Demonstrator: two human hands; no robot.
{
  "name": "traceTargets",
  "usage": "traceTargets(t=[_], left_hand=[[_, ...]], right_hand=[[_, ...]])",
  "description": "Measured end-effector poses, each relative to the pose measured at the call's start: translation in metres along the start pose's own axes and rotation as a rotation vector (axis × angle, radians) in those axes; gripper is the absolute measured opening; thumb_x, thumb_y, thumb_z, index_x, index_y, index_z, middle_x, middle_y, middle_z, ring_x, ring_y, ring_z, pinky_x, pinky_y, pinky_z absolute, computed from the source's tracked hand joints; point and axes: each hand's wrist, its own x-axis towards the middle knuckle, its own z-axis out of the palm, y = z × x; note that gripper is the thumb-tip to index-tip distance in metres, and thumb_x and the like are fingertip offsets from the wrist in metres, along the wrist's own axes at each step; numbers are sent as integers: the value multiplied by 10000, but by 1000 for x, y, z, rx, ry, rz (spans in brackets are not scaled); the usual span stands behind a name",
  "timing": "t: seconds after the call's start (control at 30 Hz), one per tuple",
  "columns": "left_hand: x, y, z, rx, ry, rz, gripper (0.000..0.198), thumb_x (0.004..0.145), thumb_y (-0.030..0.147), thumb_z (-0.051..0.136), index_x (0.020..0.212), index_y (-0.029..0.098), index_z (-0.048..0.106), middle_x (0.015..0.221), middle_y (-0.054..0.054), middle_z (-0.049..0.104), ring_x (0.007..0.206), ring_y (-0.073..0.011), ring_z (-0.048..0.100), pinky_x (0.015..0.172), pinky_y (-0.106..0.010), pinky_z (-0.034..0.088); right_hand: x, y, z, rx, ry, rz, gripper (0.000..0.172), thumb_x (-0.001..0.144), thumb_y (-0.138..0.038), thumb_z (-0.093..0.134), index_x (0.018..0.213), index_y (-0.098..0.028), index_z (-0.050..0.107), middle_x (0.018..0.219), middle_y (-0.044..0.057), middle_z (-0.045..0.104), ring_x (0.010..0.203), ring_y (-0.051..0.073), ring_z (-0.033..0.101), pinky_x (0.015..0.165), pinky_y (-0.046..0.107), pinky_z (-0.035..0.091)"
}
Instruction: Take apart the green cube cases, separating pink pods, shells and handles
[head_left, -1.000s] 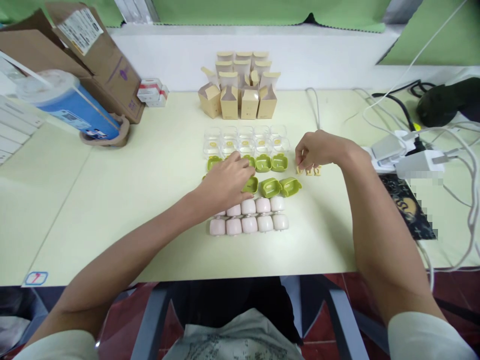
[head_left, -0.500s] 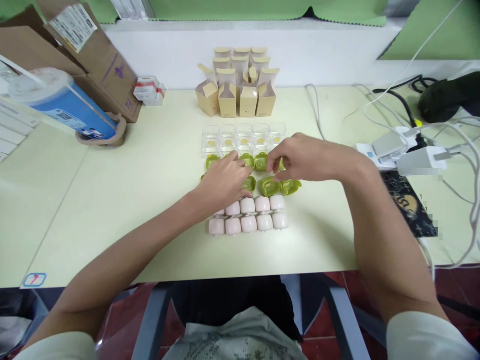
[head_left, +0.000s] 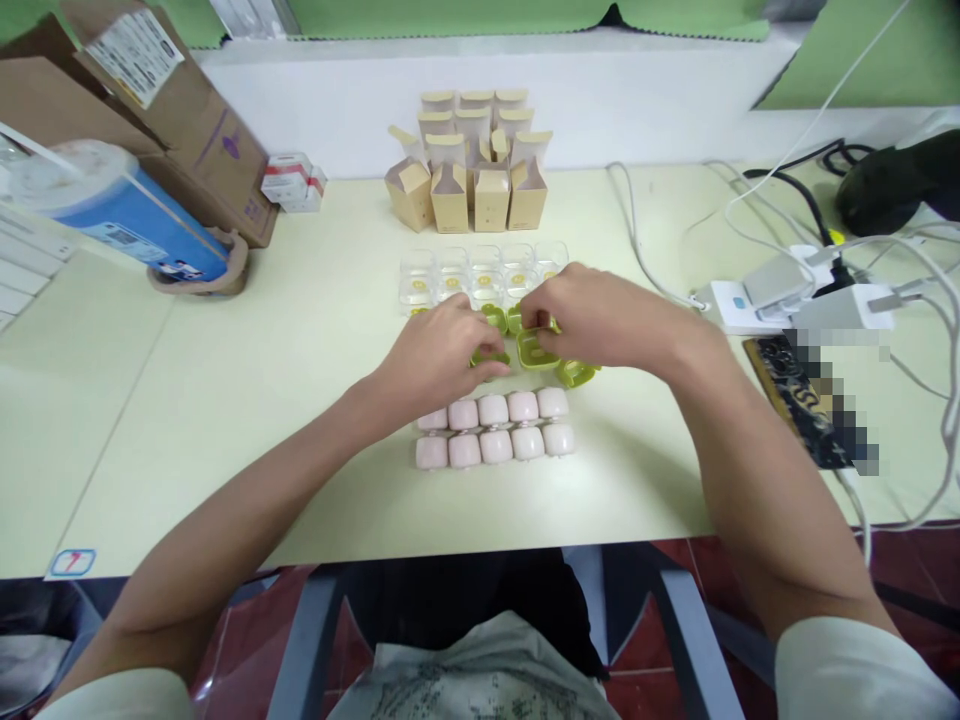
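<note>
My left hand (head_left: 442, 350) is curled, with its thumb and fingers around a small green plastic case (head_left: 504, 357). Part of that case is hidden behind the fingers. To its right, my right hand (head_left: 574, 315) pinches the rim of another open green plastic case (head_left: 536, 352), tilted and a little off the table. A further green case (head_left: 576, 374) lies to the right, and more stand in a row behind, partly covered by my hands. Two rows of pale pink rounded pieces (head_left: 496, 447) lie in front. Clear plastic cases with yellow marks (head_left: 485, 282) stand behind.
Open small cardboard boxes (head_left: 491, 200) are grouped at the back wall. On the left are a large carton (head_left: 217, 160), a blue cup (head_left: 161, 225) in a holder, and small white-red boxes (head_left: 292, 182). Chargers (head_left: 844, 310), cables and a black patterned item (head_left: 795, 400) lie right.
My right hand has taken hold of a green case and raised and tilted it. The left hand's thumb and fingers have shifted around another green case. The view has moved slightly.
</note>
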Motion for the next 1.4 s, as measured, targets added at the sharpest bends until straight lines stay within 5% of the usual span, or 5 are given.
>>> traceTargets(t=[0.23, 0.5, 0.7, 0.9, 1.4], left_hand=[[-3, 8, 6, 74, -72, 53, 176, 1098, 154, 746, 1043, 195, 909, 1075, -92, 871, 1302, -367, 696, 883, -441, 589], [-8, -9, -10, -268, 542, 85, 753, 1032, 447, 924, 1690, 322, 579, 1571, -120, 695, 1149, -276, 773, 1033, -480, 695], [-7, -11, -7, -337, 595, 119, 384, 1067, 428, 839, 1415, 292, 753, 1516, -133, 724, 1224, -311, 799, 970, -465, 723], [1, -24, -14, -833, 763, 99, 505, 831, 500, 1043, 1186, 277, 761, 1241, -65, 817, 1018, -240, 814, 836, -414, 735], [-3, -20, -25, -1172, 592, 96, 519, 832, 496, 1044, 1188, 241, 766, 1268, -35, 901, 1291, -297, 860, 1151, -491, 730]], right_hand=[[-15, 14, -22, 614, 299, 60, 365, 957, -121, 683, 1267, -238, 833, 968, 41, 830, 757, 221, 768, 755, 385, 631], [-3, 6, -4, 1060, 361, -39, 240, 928, -342, 935, 1154, -285, 874, 1130, 54, 867, 917, 279, 848, 855, 455, 749], [-3, -4, -1, 1042, 277, -13, 352, 906, -365, 960, 1241, -282, 892, 1011, 61, 866, 865, 307, 839, 774, 467, 740], [0, -5, -2, 1243, 433, -122, 430, 940, -613, 964, 1198, -283, 865, 1199, 80, 880, 990, 296, 858, 805, 443, 736], [4, -20, 7, 1246, 781, -122, 332, 854, -500, 1071, 1011, -291, 867, 1031, 53, 877, 1041, 312, 867, 868, 477, 766]])
